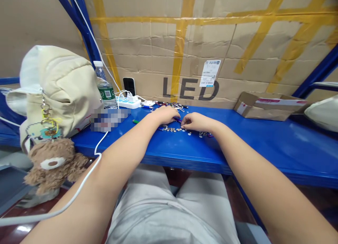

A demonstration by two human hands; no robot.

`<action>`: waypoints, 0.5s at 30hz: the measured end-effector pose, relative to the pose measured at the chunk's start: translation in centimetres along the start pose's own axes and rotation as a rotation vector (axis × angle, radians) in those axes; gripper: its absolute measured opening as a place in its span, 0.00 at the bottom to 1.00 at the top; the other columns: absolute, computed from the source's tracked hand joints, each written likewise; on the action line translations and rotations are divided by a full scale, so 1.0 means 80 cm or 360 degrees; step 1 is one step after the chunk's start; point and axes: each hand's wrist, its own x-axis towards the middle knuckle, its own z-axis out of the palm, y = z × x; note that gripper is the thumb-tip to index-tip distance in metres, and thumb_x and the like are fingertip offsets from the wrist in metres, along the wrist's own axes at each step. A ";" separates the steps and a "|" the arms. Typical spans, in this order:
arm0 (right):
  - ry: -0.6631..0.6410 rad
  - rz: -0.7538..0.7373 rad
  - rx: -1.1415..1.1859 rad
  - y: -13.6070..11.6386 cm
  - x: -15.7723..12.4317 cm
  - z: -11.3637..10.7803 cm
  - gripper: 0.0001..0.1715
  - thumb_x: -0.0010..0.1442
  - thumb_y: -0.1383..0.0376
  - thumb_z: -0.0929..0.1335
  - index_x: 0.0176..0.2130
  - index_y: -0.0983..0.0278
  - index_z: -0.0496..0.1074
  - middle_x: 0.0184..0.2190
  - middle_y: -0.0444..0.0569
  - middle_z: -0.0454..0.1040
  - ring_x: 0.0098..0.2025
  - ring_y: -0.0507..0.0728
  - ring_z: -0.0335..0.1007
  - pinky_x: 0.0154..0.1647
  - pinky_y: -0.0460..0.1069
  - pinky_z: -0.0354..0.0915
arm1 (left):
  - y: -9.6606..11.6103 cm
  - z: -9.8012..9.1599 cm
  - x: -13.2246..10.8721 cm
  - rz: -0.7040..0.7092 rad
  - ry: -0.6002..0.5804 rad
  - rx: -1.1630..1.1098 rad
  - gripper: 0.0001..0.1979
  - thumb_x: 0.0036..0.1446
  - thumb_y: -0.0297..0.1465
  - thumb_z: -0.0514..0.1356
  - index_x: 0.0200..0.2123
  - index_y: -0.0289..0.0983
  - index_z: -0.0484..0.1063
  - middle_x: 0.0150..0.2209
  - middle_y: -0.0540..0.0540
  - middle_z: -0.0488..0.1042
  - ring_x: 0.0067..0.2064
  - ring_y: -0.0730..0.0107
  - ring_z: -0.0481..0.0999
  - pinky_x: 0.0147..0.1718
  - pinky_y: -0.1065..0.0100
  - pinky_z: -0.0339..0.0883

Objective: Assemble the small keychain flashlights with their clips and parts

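Left grip [167, 114] and right grip [194, 121], closure unclear, flank a purple pen-like item [178, 120].

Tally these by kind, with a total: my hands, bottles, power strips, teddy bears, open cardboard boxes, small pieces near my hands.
Hands: 2, left hand and right hand
Bottle: 1
Power strip: 1
Teddy bear: 1
Open cardboard box: 1
Small pieces: too tiny to count
Total counted: 6

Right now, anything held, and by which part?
Apparently a slim purple item: its right end is at the right hand, the other by the left hand. Too small to confirm either grip.
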 end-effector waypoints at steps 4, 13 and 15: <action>0.0029 0.0048 0.0037 -0.002 -0.002 0.001 0.08 0.49 0.66 0.68 0.33 0.62 0.76 0.30 0.45 0.78 0.30 0.53 0.71 0.30 0.46 0.63 | 0.002 0.000 0.002 -0.0010 -0.0064 -0.0160 0.17 0.56 0.29 0.53 0.47 0.45 0.74 0.47 0.49 0.76 0.44 0.67 0.72 0.41 0.68 0.60; 0.0678 0.0075 0.0127 0.003 -0.002 -0.013 0.08 0.48 0.63 0.69 0.29 0.65 0.75 0.26 0.46 0.76 0.28 0.52 0.68 0.28 0.46 0.61 | 0.005 -0.005 -0.006 -0.0236 0.0082 -0.0707 0.16 0.50 0.30 0.57 0.43 0.36 0.71 0.42 0.44 0.76 0.40 0.67 0.73 0.38 0.69 0.63; 0.0811 0.0056 0.0173 0.001 -0.002 -0.014 0.10 0.48 0.62 0.69 0.30 0.66 0.75 0.26 0.46 0.75 0.28 0.52 0.67 0.28 0.46 0.61 | 0.006 -0.005 -0.008 -0.0276 0.0100 -0.0879 0.15 0.48 0.30 0.58 0.42 0.36 0.71 0.41 0.45 0.75 0.39 0.68 0.73 0.38 0.70 0.64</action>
